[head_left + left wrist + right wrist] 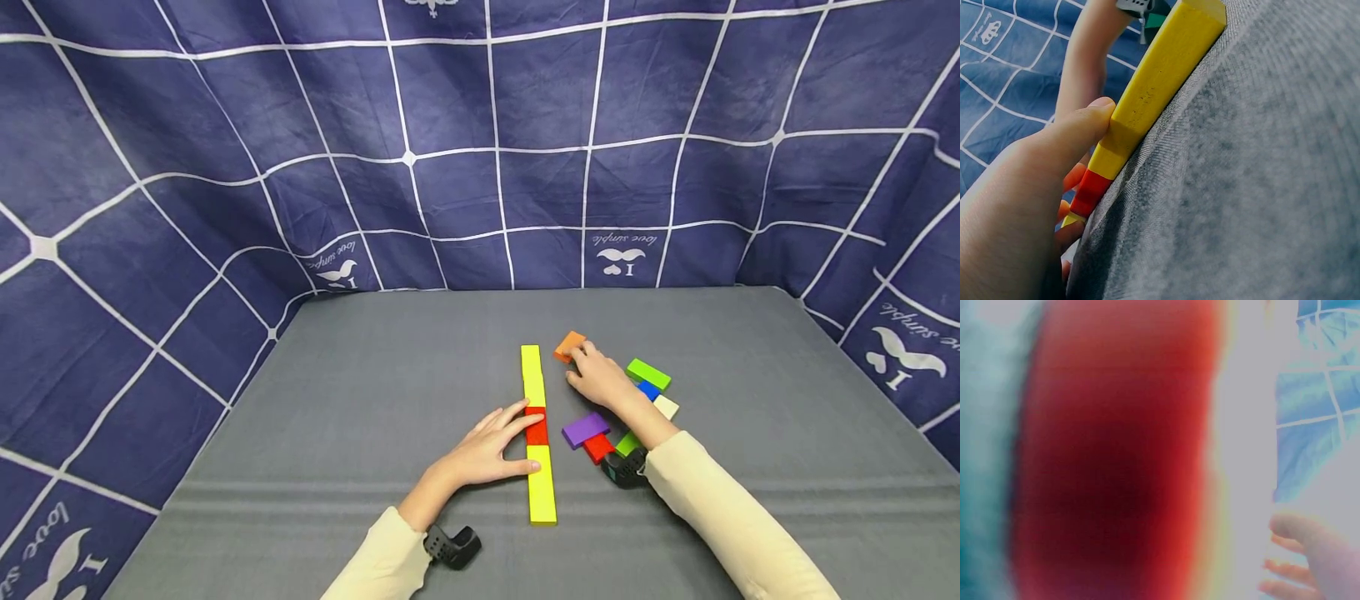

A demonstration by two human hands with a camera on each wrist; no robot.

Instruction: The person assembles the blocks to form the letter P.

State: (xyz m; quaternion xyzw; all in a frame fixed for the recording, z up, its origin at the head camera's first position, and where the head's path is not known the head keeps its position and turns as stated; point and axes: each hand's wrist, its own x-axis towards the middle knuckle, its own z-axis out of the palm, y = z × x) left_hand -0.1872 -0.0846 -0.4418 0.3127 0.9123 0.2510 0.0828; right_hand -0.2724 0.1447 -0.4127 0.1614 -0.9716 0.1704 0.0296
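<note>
A straight row of blocks runs away from me: a long yellow block [542, 496], a red block [537, 433], and more yellow [532, 375] at the far end. From the left, my left hand [483, 450] touches it, fingertips at the red block and thumb against the near yellow one, as the left wrist view also shows. Past the row's right side, my right hand [603, 379] reaches to an orange block [568, 343], fingertips over its near edge and thumb apart from it. A blurred red block [1116, 456] fills much of the right wrist view.
Under and beside my right forearm lie loose blocks: purple [586, 430], red [598, 448], green [649, 374], blue [649, 389] and white [666, 407]. The grey cloth surface [337, 400] ends at a dark blue gridded curtain [450, 192].
</note>
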